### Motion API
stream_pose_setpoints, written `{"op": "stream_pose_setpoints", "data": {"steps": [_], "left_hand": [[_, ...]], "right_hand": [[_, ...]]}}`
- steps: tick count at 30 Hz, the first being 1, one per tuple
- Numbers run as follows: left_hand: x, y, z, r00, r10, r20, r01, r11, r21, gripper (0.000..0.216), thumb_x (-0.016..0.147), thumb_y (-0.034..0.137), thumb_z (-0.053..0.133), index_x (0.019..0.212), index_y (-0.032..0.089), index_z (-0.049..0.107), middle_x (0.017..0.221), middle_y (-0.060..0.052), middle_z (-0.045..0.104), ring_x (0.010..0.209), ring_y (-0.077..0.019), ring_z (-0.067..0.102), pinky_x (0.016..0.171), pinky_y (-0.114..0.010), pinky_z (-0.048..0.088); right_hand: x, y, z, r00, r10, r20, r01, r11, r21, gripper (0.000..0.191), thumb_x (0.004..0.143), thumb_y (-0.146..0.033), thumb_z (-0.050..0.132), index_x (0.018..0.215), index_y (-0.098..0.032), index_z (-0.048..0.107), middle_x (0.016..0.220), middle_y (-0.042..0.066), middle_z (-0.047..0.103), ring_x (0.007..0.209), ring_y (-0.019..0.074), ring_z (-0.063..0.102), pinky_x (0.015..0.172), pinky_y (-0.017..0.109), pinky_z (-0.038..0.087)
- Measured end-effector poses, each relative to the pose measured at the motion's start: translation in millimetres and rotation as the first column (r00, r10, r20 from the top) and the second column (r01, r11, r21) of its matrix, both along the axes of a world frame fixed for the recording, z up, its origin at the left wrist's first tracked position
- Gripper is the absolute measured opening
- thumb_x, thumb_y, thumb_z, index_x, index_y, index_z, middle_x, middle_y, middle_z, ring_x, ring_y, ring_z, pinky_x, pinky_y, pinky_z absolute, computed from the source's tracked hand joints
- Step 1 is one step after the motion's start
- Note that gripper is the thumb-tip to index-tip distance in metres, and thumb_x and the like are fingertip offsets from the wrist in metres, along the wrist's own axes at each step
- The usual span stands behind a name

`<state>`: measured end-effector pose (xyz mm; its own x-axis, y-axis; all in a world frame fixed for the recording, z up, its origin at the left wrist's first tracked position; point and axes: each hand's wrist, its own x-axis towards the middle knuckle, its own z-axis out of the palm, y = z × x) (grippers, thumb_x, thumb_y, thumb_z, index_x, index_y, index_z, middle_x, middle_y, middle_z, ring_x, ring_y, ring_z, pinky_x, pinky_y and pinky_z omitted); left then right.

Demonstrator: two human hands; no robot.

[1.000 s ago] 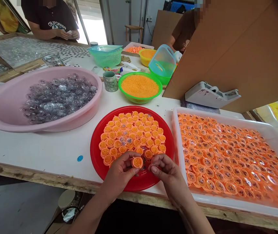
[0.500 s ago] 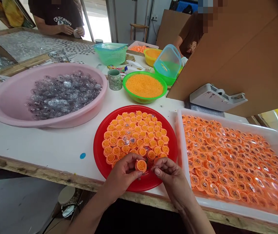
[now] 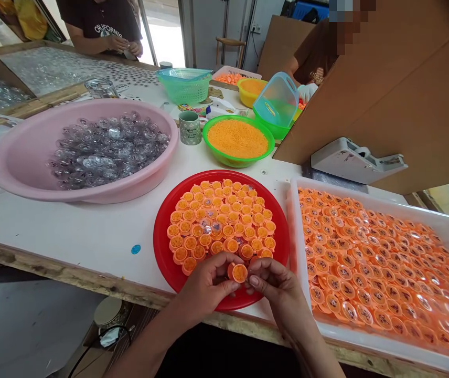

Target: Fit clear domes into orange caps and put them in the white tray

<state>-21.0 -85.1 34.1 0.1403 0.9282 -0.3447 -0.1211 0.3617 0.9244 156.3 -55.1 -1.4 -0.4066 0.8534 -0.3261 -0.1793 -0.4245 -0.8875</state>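
My left hand (image 3: 204, 286) and my right hand (image 3: 275, 286) meet over the near rim of a red plate (image 3: 163, 252). Between their fingertips sits one small orange cup (image 3: 239, 272) filled with orange grains; both hands pinch it. Several more filled orange cups (image 3: 220, 223) stand packed on the plate. A white tray (image 3: 374, 336) to the right holds several orange cups with clear lids.
A pink basin (image 3: 20, 173) of clear plastic lids sits at left. A green bowl (image 3: 238, 139) of orange grains and a grey mug (image 3: 190, 127) stand behind the plate. A cardboard box (image 3: 397, 89) and white tape dispenser (image 3: 356, 160) are at right. Two other people work at the far side.
The orange cup and both hands have shifted slightly right and nearer the plate's front rim; my right fingers have closed in on the cup.
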Motion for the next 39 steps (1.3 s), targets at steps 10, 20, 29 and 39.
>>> {"op": "stream_pose_setpoints", "data": {"steps": [10, 20, 29, 39], "left_hand": [[8.3, -3.9, -5.5, 0.982, -0.159, -0.103, 0.15, 0.984, -0.098, 0.014, 0.075, 0.012, 0.055, 0.081, 0.02, 0.065, 0.07, 0.002, 0.061, 0.066, -0.0149, 0.06, 0.063, -0.025, 0.047], [12.2, -10.7, -2.4, 0.981, -0.085, -0.172, 0.096, 0.994, 0.06, 0.04, 0.078, 0.021, 0.063, 0.118, 0.024, 0.063, 0.103, -0.007, 0.07, 0.091, -0.0226, 0.066, 0.081, -0.031, 0.052], [17.9, -10.3, -6.4, 0.933, 0.007, -0.361, 0.071, 0.977, 0.203, 0.014, 0.082, 0.019, 0.066, 0.094, 0.024, 0.07, 0.096, -0.001, 0.073, 0.088, -0.018, 0.065, 0.085, -0.027, 0.048], [19.4, -14.3, -11.0, 0.939, 0.14, -0.315, -0.034, 0.947, 0.321, 0.016, 0.083, 0.019, 0.067, 0.099, 0.024, 0.068, 0.093, 0.0, 0.074, 0.084, -0.0148, 0.068, 0.08, -0.022, 0.052]], "right_hand": [[5.4, 1.0, 16.9, 0.881, 0.054, 0.471, -0.268, 0.876, 0.401, 0.011, 0.081, -0.015, 0.069, 0.081, -0.025, 0.074, 0.078, 0.0, 0.067, 0.074, 0.0165, 0.063, 0.067, 0.027, 0.049], [8.1, -0.5, 11.7, 0.844, -0.024, 0.536, -0.272, 0.842, 0.466, 0.012, 0.079, -0.013, 0.069, 0.08, -0.025, 0.068, 0.074, -0.001, 0.068, 0.066, 0.0166, 0.063, 0.061, 0.026, 0.05], [4.5, -14.6, 4.1, 0.897, -0.18, 0.404, -0.028, 0.888, 0.458, 0.007, 0.081, -0.02, 0.071, 0.076, -0.025, 0.069, 0.072, 0.0, 0.064, 0.068, 0.0165, 0.06, 0.062, 0.026, 0.048], [-0.2, -23.5, -0.2, 0.924, -0.219, 0.315, 0.104, 0.933, 0.345, 0.007, 0.083, -0.02, 0.07, 0.077, -0.024, 0.067, 0.072, -0.001, 0.063, 0.067, 0.0148, 0.059, 0.064, 0.026, 0.047]]}}
